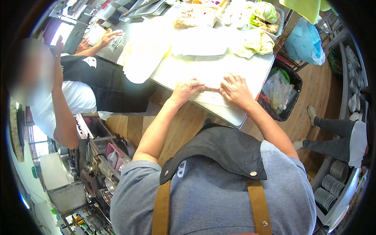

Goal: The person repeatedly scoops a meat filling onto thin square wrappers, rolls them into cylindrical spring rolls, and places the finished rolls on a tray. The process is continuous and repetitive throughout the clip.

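At the near edge of the white work table (250, 66), a thin strip of brown, minced-looking filling (212, 89) lies on a pale sheet (214, 99) like a wrapper. My left hand (189, 90) has its fingers drawn together at the strip's left end. At the other end, my right hand (236, 91) presses down with bent fingers. Both hands pinch the sheet along the strip, and their fingertips partly cover it. Strong glare washes out the sheet's outline. A white sheet-like pile (199, 41) lies farther back, beside a crumpled pale yellow-green cloth (256, 43).
A tub of vegetables (270, 17) and a tray of food (194, 15) stand at the back. Below the table's right side is a black bin (280, 94) with plastic bags. A co-worker in a black apron (105, 84) stands left; another person's legs (329, 129) show right.
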`<state>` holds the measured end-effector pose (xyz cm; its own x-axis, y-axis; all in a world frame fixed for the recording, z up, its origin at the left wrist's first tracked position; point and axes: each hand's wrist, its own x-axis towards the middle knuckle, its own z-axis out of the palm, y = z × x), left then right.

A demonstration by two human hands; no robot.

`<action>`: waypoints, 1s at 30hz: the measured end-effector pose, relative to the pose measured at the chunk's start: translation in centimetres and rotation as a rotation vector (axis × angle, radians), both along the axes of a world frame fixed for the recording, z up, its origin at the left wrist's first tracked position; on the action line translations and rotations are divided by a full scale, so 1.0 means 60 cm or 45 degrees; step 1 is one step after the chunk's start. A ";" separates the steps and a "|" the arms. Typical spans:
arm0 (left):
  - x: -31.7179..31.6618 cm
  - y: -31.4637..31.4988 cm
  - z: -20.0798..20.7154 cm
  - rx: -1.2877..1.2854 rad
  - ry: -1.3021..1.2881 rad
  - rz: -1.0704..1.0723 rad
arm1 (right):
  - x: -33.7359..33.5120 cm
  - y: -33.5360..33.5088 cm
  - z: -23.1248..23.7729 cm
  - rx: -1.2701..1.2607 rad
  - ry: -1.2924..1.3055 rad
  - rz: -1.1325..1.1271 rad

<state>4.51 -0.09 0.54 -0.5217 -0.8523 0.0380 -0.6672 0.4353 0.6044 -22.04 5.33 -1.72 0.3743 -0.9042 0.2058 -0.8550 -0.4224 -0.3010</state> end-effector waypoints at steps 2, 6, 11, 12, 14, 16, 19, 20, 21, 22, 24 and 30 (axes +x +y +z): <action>-0.004 -0.003 -0.003 -0.172 -0.091 -0.081 | 0.000 0.003 -0.004 -0.032 0.004 0.002; -0.023 0.005 -0.017 -0.434 -0.024 -0.189 | 0.002 0.006 -0.001 -0.026 0.000 0.009; -0.037 -0.009 -0.013 -0.207 -0.071 -0.194 | -0.004 -0.001 -0.027 -0.250 -0.021 0.028; -0.041 -0.013 -0.009 -0.097 -0.024 -0.195 | -0.004 -0.003 -0.030 -0.247 -0.008 0.030; -0.054 -0.007 -0.006 -0.227 -0.084 -0.235 | -0.006 -0.007 -0.035 -0.243 0.019 0.033; -0.063 0.001 -0.008 -0.243 -0.107 -0.232 | -0.006 -0.007 -0.032 -0.230 -0.009 0.036; -0.071 -0.004 -0.013 -0.151 -0.068 -0.226 | -0.010 -0.006 -0.022 -0.180 -0.055 0.059; -0.071 -0.006 -0.014 -0.143 -0.054 -0.251 | -0.012 -0.006 -0.018 -0.159 -0.071 0.071; -0.071 -0.006 -0.011 -0.134 -0.045 -0.279 | -0.013 -0.005 -0.018 -0.146 -0.098 0.069; -0.077 -0.004 -0.010 -0.163 -0.045 -0.261 | -0.015 -0.005 -0.018 -0.133 -0.125 0.067; -0.099 0.007 -0.009 -0.219 -0.042 -0.230 | -0.018 -0.007 -0.015 -0.043 -0.141 0.067; -0.108 0.015 -0.019 -0.252 -0.105 -0.202 | -0.019 -0.016 -0.005 0.118 -0.142 0.079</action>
